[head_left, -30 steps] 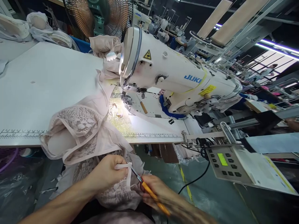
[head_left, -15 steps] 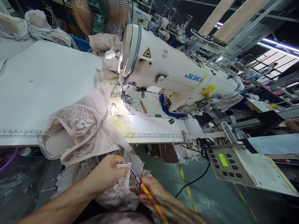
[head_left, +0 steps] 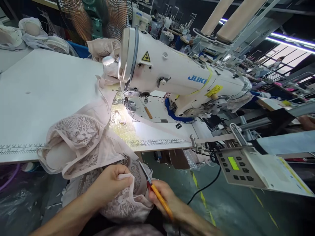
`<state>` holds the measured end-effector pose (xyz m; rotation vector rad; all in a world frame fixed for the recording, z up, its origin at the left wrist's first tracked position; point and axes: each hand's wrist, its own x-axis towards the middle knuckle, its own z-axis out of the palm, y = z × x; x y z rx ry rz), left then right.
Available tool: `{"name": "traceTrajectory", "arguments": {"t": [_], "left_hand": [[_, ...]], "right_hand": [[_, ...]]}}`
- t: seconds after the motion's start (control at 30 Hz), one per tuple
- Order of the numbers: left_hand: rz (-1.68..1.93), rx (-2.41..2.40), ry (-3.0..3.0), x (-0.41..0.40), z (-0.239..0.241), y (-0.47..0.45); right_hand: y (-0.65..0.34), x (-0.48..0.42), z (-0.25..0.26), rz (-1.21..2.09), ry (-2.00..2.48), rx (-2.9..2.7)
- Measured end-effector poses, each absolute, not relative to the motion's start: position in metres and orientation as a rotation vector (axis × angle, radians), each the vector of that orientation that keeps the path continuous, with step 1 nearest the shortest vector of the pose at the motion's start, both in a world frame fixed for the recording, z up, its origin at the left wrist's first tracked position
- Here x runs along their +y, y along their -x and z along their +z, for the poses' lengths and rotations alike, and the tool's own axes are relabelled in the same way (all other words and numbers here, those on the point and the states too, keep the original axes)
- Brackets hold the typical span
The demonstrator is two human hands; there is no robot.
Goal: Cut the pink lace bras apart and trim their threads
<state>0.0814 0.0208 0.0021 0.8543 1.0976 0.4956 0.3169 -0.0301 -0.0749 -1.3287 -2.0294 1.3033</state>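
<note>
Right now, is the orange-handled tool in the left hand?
No, the right hand grips the tool, while the left hand pinches the strap.

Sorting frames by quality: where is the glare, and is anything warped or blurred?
Head view: light under the sewing machine blows out the lace garment and table by the needle; the wide lens bows the table edge; left hand, right hand and orange-handled tool look sharp; the background is dim apart from strip lights.
</note>
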Motion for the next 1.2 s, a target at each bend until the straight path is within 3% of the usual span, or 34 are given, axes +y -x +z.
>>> {"name": "traceTrajectory", "arguments": {"t": [0.27, 0.53, 1.2], "left_hand": [[0.687, 0.979, -1.0, 0.018, -0.005, -0.06], [0.727, 0.986, -1.176, 0.021, 0.002, -0.057], [0.655, 1.079, -1.323, 0.022, 0.005, -0.061]], "right_hand": [[-0.321, -0.011, -0.017, 1.131, 1.293, -2.257], [-0.32, 0.003, -0.001, 0.842, 1.525, -2.72], [-0.32, 0.003, 0.02, 0.685, 1.612, -2.782]]}}
